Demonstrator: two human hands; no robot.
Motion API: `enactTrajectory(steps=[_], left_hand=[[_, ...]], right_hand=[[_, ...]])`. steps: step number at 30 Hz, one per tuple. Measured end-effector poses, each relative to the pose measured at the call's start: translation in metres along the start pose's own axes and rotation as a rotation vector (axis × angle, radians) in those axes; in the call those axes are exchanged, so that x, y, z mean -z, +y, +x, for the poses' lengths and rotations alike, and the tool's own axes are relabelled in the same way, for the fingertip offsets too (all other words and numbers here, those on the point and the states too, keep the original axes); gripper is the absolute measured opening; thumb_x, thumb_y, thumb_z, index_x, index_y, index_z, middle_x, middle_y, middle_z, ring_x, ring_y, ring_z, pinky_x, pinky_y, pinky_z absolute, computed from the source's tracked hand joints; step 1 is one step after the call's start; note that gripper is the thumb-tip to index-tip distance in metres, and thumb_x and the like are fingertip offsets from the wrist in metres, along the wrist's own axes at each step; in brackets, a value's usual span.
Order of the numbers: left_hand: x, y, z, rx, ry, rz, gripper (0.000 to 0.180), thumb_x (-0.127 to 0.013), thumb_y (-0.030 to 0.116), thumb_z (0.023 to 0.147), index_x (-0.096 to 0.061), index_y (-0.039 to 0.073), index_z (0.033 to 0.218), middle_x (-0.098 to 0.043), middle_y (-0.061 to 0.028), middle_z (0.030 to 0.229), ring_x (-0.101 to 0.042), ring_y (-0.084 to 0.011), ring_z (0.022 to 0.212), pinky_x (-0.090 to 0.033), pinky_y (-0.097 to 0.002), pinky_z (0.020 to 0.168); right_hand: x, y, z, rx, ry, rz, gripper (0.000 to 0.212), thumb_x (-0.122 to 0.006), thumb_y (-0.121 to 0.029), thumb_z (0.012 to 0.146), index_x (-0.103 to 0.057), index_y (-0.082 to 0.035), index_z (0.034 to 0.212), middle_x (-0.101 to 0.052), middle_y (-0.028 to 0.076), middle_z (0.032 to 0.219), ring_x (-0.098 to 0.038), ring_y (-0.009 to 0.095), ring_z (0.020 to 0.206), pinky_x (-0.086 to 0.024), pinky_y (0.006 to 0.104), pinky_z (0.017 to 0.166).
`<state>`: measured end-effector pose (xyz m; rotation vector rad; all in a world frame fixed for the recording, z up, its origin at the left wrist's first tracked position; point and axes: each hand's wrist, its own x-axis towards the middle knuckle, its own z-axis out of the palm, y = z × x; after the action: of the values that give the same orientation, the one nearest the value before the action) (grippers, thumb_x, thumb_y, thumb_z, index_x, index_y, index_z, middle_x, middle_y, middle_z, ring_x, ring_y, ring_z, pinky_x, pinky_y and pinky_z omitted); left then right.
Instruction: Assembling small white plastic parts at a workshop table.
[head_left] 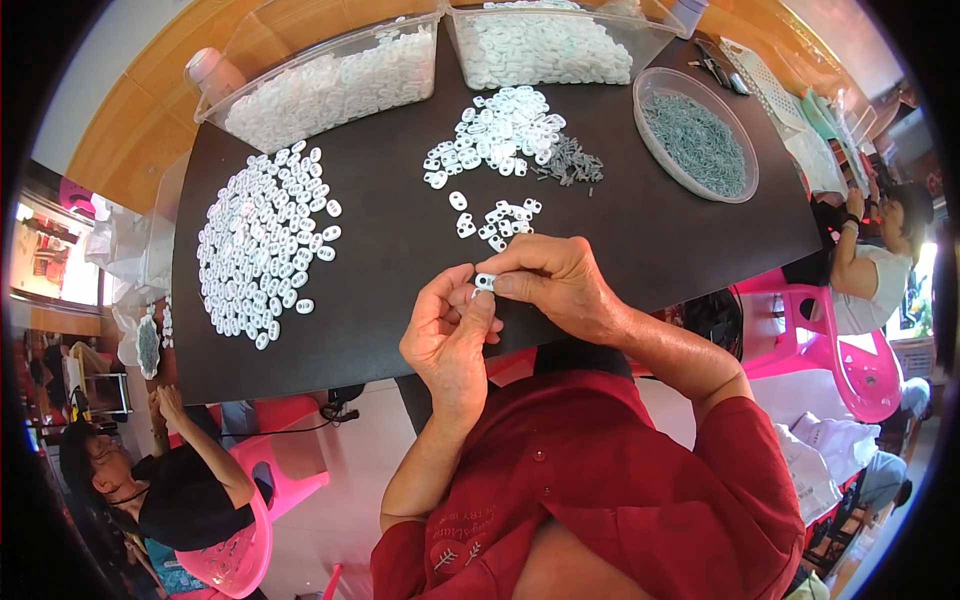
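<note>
Over the table's near edge, both hands meet on one small white plastic piece (485, 281) with dark round holes. My left hand (450, 335) pinches it from the left between thumb and fingers. From the other side, the thumb and forefinger of my right hand (562, 285) are closed on it too. A few loose white pieces (506, 222) lie just beyond the fingertips. Farther back spreads a bigger heap of white pieces (505, 130), with a small pile of grey pins (570, 163) touching its right side. Whether a pin is in my fingers cannot be made out.
At the left lies a wide heap of oval white pieces (262, 245). Two clear bins (335, 92) (545, 48) full of white parts line the back. A round tub (742, 186) of grey-green pins stands at the right. People sit at either side, near pink chairs (868, 375).
</note>
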<state>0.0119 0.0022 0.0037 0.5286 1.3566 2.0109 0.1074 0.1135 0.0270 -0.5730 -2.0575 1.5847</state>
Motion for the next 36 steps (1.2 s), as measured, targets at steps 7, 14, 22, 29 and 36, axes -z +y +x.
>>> enactTrajectory(steps=[7, 14, 22, 29, 36], left_hand=[[0.001, -0.007, 0.001, -0.019, -0.028, -0.065, 0.026, -0.063, 0.000, 0.085, -0.057, -0.005, 0.110, -0.061, -0.0056, 0.079, -0.057, -0.0095, 0.059, -0.048, -0.0206, 0.050], [0.002, -0.008, 0.003, 0.022, -0.048, -0.149, 0.026, -0.063, -0.002, 0.084, -0.056, -0.007, 0.109, -0.062, -0.0091, 0.080, -0.060, -0.0142, 0.060, -0.052, -0.0246, 0.050], [0.001, -0.008, 0.003, 0.064, -0.035, -0.186, 0.024, -0.061, -0.003, 0.084, -0.056, -0.008, 0.107, -0.063, -0.0103, 0.079, -0.061, -0.0156, 0.060, -0.052, -0.0252, 0.049], [0.002, -0.005, 0.003, 0.077, -0.039, -0.199, 0.022, -0.060, -0.002, 0.086, -0.058, -0.009, 0.107, -0.064, -0.0108, 0.079, -0.061, -0.0153, 0.060, -0.051, -0.0249, 0.049], [-0.002, 0.001, 0.009, 0.142, 0.064, -0.228, 0.017, -0.060, -0.002, 0.086, -0.062, -0.008, 0.101, -0.065, -0.0091, 0.080, -0.060, -0.0115, 0.066, -0.050, -0.0217, 0.061]], right_hand=[[-0.006, 0.004, -0.004, 0.028, 0.035, -0.044, 0.015, -0.059, 0.000, 0.085, -0.065, 0.001, 0.099, -0.058, 0.004, 0.081, -0.054, 0.009, 0.074, -0.045, 0.0240, 0.066], [-0.011, 0.005, -0.005, -0.009, 0.072, 0.069, 0.012, -0.058, -0.004, 0.084, -0.066, -0.001, 0.093, -0.056, 0.008, 0.075, -0.055, 0.016, 0.070, -0.046, 0.0301, 0.064], [-0.015, 0.010, -0.005, 0.207, 0.167, -0.092, 0.011, -0.059, -0.003, 0.082, -0.066, -0.002, 0.091, -0.059, 0.008, 0.071, -0.056, 0.018, 0.074, -0.046, 0.0318, 0.066], [-0.009, 0.006, -0.008, -0.083, -0.015, 0.146, 0.019, -0.063, 0.001, 0.083, -0.061, -0.002, 0.102, -0.056, 0.005, 0.088, -0.053, 0.007, 0.075, -0.045, 0.0236, 0.064], [-0.014, 0.007, -0.006, 0.291, 0.132, -0.265, 0.028, -0.069, -0.002, 0.068, -0.061, -0.003, 0.095, -0.056, 0.007, 0.076, -0.054, 0.021, 0.071, -0.046, 0.0310, 0.062]])
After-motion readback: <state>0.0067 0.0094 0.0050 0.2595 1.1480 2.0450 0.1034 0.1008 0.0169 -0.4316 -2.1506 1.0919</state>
